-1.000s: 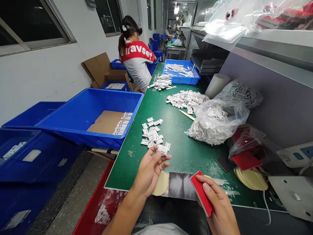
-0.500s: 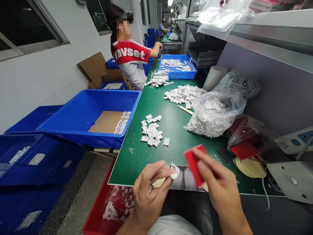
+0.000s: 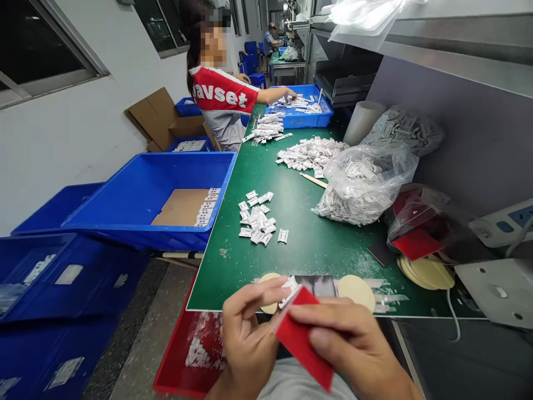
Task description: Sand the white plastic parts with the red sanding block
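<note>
My left hand (image 3: 245, 339) pinches a small white plastic part (image 3: 288, 291) at the near edge of the green table (image 3: 308, 250). My right hand (image 3: 353, 347) holds a red pad (image 3: 300, 339) and presses its top edge against that part. Both hands are in front of my lap, just below the table edge. A small cluster of white parts (image 3: 257, 219) lies on the table beyond my hands.
A clear bag of white parts (image 3: 362, 189) and a loose heap (image 3: 310, 153) lie further back. Blue bins (image 3: 158, 194) stand to the left, a red tray (image 3: 183, 355) below. Round tan discs (image 3: 356, 290) sit at the table edge. A co-worker (image 3: 220, 94) reaches into a blue tray (image 3: 302, 108).
My left hand picked a white part from the cluster and drew it back to the table edge. My right hand brought the red pad over onto the part. The co-worker reached into the blue tray.
</note>
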The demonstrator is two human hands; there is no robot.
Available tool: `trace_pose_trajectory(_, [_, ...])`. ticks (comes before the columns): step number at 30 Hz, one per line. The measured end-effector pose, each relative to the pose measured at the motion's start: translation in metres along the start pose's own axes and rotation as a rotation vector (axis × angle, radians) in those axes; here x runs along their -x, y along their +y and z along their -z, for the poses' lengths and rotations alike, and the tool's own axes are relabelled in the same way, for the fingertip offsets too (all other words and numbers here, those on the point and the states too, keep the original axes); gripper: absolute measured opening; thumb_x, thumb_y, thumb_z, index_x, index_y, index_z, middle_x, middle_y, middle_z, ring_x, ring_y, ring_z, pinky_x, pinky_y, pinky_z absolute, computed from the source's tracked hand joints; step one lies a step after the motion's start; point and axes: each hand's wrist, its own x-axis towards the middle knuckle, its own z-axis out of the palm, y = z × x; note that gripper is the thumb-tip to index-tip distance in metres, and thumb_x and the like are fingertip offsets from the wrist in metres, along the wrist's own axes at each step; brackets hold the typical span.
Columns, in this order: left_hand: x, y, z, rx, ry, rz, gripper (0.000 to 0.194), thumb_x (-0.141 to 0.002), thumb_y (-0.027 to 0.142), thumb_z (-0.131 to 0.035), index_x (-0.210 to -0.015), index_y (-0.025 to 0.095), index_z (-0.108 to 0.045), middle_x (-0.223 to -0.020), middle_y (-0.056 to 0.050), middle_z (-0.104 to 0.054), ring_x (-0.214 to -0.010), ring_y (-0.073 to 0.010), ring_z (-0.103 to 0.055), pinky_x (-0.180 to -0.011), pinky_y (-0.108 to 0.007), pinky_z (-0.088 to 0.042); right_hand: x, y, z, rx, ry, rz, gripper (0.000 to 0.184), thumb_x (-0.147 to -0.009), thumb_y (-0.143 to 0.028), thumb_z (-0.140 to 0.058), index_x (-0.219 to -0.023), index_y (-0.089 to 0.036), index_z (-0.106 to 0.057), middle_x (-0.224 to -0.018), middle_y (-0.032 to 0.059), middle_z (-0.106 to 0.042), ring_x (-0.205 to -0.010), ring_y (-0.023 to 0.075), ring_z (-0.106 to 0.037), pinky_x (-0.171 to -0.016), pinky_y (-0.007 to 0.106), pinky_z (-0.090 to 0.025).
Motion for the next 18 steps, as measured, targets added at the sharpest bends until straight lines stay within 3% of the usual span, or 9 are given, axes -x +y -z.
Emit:
trace_pose_trajectory(3, [0.004,0.003,-0.001,-0.014,0.049,-0.101,0.071,-0.079,-0.004,-0.089,-0.136,0.028,-0.062,-0.100,0.000,-0.090,-0.096,-0.0262,-0.088,-0.095,-0.039,-0.072,-0.008,-0.003,-0.002,0.176,0.268,-0.007,0.026,-0.104,-0.032,-0.073,-0.124,-0.042,-0.086,-0.118,0.0005,-0.090,-0.108,0.0203,-0.085,-0.095,0.025,-0.065])
trace_pose_trajectory(4, [0.004,0.004,-0.002,-0.015,0.051,-0.112,0.071,-0.078,-0.005,-0.089,-0.136,0.028,-0.063,-0.099,0.000,-0.090,-0.095,-0.0261,-0.088,-0.095,-0.039,-0.072,-0.010,-0.002,-0.002,0.185,0.289,0.007,0.026,-0.103,-0.032,-0.074,-0.123,-0.041,-0.087,-0.116,0.0006,-0.090,-0.105,0.0204,-0.086,-0.091,0.024,-0.065])
trace_pose_trajectory(7, [0.001,0.008,-0.004,0.032,0.073,-0.092,0.070,-0.076,-0.005,-0.090,-0.133,0.029,-0.065,-0.099,0.002,-0.090,-0.097,-0.0241,-0.087,-0.096,-0.037,-0.071,-0.011,0.001,0.001,0.168,0.111,0.077,0.026,-0.095,-0.032,-0.082,-0.119,-0.040,-0.088,-0.108,0.0007,-0.092,-0.094,0.0214,-0.087,-0.080,0.023,-0.067])
trace_pose_trajectory(9, [-0.003,0.009,-0.005,0.073,0.134,0.025,0.062,-0.075,-0.003,-0.092,-0.122,0.028,-0.067,-0.092,0.004,-0.089,-0.091,-0.0205,-0.087,-0.094,-0.033,-0.070,-0.008,0.004,0.003,0.187,0.251,0.074,0.030,-0.101,-0.028,-0.077,-0.127,-0.041,-0.085,-0.121,-0.0005,-0.089,-0.105,0.0192,-0.085,-0.089,0.022,-0.064])
trace_pose_trajectory(11, [-0.010,0.012,-0.004,0.190,0.163,0.328,0.046,-0.076,0.007,-0.096,-0.109,0.024,-0.069,-0.085,0.004,-0.087,-0.082,-0.0165,-0.086,-0.085,-0.025,-0.069,-0.005,0.005,0.004,0.187,0.416,0.059,0.034,-0.106,-0.025,-0.072,-0.131,-0.046,-0.082,-0.125,-0.0043,-0.088,-0.108,0.0140,-0.083,-0.092,0.018,-0.060])
trace_pose_trajectory(12, [-0.013,0.014,-0.004,0.297,0.143,0.540,0.040,-0.077,0.014,-0.098,-0.104,0.023,-0.069,-0.084,0.003,-0.085,-0.079,-0.0155,-0.085,-0.079,-0.022,-0.068,-0.003,0.006,0.005,0.155,0.345,0.105,0.034,-0.107,-0.026,-0.071,-0.132,-0.047,-0.081,-0.118,-0.0048,-0.089,-0.100,0.0127,-0.083,-0.086,0.017,-0.060])
trace_pose_trajectory(15, [-0.023,0.022,-0.003,0.656,0.082,1.135,0.047,-0.069,0.030,-0.105,-0.100,0.020,-0.071,-0.087,0.000,-0.082,-0.077,-0.0152,-0.082,-0.072,-0.021,-0.066,-0.003,0.005,0.008,0.062,-0.140,0.383,0.028,-0.108,-0.034,-0.069,-0.132,-0.042,-0.082,-0.081,-0.0038,-0.083,-0.066,0.0131,-0.075,-0.068,0.021,-0.059])
trace_pose_trajectory(16, [-0.024,0.025,-0.004,0.747,0.067,1.252,0.049,-0.066,0.031,-0.106,-0.100,0.020,-0.072,-0.085,0.000,-0.080,-0.076,-0.0147,-0.080,-0.071,-0.022,-0.065,-0.004,0.005,0.010,0.069,-0.218,0.446,0.029,-0.109,-0.034,-0.067,-0.133,-0.038,-0.081,-0.077,-0.0026,-0.081,-0.063,0.0138,-0.073,-0.066,0.023,-0.057])
trace_pose_trajectory(18, [-0.025,0.029,-0.006,0.862,0.047,1.358,0.047,-0.066,0.030,-0.107,-0.097,0.019,-0.074,-0.078,0.001,-0.076,-0.071,-0.0120,-0.075,-0.066,-0.020,-0.061,-0.007,0.006,0.014,0.142,-0.136,0.439,0.033,-0.111,-0.025,-0.063,-0.137,-0.035,-0.080,-0.080,-0.0008,-0.079,-0.066,0.0141,-0.070,-0.065,0.024,-0.054])
